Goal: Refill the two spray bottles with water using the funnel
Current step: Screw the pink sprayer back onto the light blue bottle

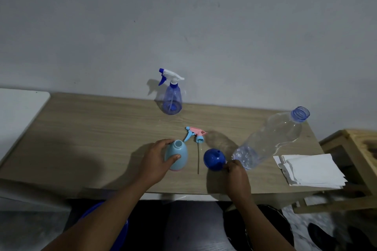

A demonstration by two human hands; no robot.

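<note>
My left hand (156,162) grips a light blue spray bottle (177,155) that stands upright on the wooden table (91,138) with its neck uncovered. Its pink and blue trigger head (194,134) lies on the table just behind it, dip tube pointing toward me. My right hand (236,173) pinches the rim of a dark blue funnel (214,159) lying on the table, spout up. A second spray bottle (172,96), clear blue with a white and blue trigger head on, stands at the back near the wall. A large clear water bottle (271,138), uncapped, stands at the right.
A stack of white paper napkins (312,170) lies at the table's right front corner. A wooden stool or side table (357,149) stands to the right. A white surface (18,112) adjoins the table on the left. A blue basin rim (122,228) shows below the table edge.
</note>
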